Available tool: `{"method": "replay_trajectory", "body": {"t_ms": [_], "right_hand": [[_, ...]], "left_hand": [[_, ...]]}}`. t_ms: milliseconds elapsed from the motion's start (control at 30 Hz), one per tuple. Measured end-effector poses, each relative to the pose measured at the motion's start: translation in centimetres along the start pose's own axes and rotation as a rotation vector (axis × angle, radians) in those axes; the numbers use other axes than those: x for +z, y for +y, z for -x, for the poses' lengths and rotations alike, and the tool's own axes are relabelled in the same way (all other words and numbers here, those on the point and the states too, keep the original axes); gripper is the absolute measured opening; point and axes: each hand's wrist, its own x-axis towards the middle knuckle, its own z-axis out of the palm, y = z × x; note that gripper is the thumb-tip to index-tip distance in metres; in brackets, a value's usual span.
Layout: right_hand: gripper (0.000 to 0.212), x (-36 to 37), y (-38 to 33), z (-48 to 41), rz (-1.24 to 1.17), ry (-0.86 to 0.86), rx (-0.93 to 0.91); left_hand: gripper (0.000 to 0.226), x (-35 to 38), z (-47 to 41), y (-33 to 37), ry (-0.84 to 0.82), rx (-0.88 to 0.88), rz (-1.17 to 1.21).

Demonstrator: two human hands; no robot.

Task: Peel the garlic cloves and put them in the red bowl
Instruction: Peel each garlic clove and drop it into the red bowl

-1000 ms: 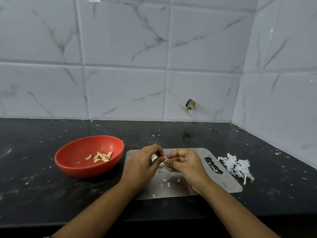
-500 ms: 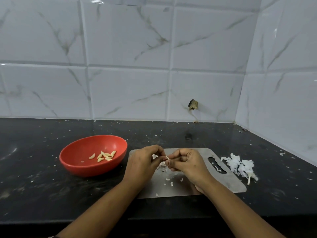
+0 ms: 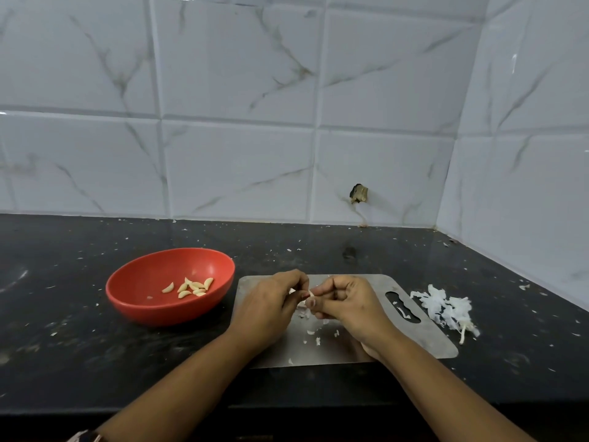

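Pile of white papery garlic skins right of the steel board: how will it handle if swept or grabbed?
The pile of white papery garlic skins looks thin and loose, so probably very light and floppy; a sweep would likely scatter it. Flakes dot the black countertop, suggesting bits stray easily. A pinch would probably lift only some.

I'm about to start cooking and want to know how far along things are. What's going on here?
A person is peeling a garlic clove, pinching it between the left hand and right hand above a steel board. Several peeled cloves already lie in the red bowl to the left. A pile of skins sits on the counter right of the board, which has loose flakes on it.
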Motion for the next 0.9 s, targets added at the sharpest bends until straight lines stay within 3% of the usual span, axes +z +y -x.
{"method": "replay_trajectory", "body": {"t_ms": [333,600,900], "right_hand": [[0.011,-0.65,-0.22,-0.41,-0.230,0.168,0.049],[0.009,-0.26,0.19,-0.34,-0.125,0.080,0.072],[0.009,-0.19,0.18,-0.21,-0.042,0.007,0.053]], "left_hand": [[0.020,0.19,0.32,0.12,0.011,0.010,-0.050],[0.013,0.15,0.24,-0.11,0.035,-0.100,0.144],[0.005,-0.10,0.15,0.16,0.061,-0.185,0.192]]}}
